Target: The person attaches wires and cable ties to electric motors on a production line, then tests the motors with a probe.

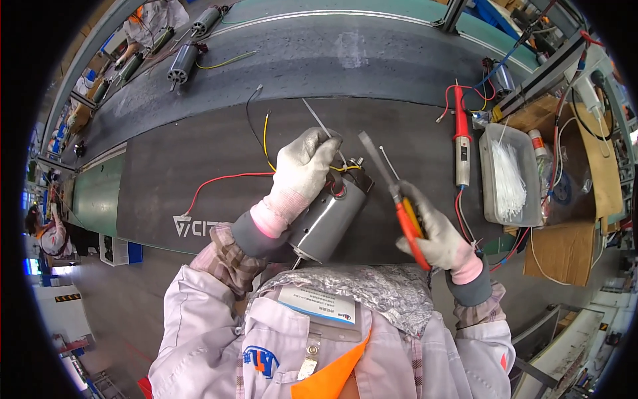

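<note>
I see grey motor (pixel 327 229) at near edge of counter (pixel 199 143) | long axis slanted, wired end toward far right corner | left hand (pixel 302 163) pinching cable tie (pixel 317 118) | right hand (pixel 440 238) gripping red-handled tool (pixel 406 225)

Pretty layered getup here: off-white gloves (pixel 298 174) on the left hand (pixel 302 159) and right hand (pixel 435 229), with pink knit cuffs (pixel 282 211), then dark grey wristbands (pixel 258 236) and brownish plaid sleeve ends (pixel 229 263). The jacket (pixel 193 336) is pale lilac-white with a blue and orange-red chest logo (pixel 260 361) (kinda hard to miss), plus a clear badge holder (pixel 333 330) hung from a metal-and-plastic clip (pixel 310 361) and a bright orange pointed flap (pixel 335 372) down the front.
</note>
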Demonstrator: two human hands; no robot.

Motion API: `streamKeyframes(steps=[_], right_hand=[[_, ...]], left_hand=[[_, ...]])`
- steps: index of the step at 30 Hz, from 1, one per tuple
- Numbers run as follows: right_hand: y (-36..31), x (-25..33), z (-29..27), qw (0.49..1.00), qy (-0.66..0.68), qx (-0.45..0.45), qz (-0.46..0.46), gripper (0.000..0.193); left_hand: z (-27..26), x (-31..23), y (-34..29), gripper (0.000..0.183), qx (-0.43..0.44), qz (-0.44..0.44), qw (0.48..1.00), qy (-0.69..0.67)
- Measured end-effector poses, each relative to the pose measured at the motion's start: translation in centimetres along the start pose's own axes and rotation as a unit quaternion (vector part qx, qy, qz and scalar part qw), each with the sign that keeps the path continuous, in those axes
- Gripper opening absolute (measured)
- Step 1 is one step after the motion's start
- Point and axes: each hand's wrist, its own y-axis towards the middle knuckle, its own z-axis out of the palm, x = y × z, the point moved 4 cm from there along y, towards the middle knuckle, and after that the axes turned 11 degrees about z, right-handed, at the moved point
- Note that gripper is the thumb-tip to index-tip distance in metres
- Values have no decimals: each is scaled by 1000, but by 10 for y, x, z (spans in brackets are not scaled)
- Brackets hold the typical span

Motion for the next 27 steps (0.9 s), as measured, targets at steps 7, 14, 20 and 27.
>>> streamKeyframes(steps=[7, 14, 20, 27], right_hand=[[0, 14, -6, 977, -201, -61, -36, 70], [0, 4, -15, 973, -222, -66, 6, 70], [-8, -41, -54, 871, -405, -230, 155, 66], [30, 18, 9, 978, -165, 55, 119, 41]], left_hand=[[5, -6, 0, 23, 12, 70, 997, 26], [-22, -19, -6, 19, -26, 147, 985, 83], [-128, -36, -35, 31, 238, 40, 829, 504], [-79, -30, -31, 100, 242, 260, 864, 358]])
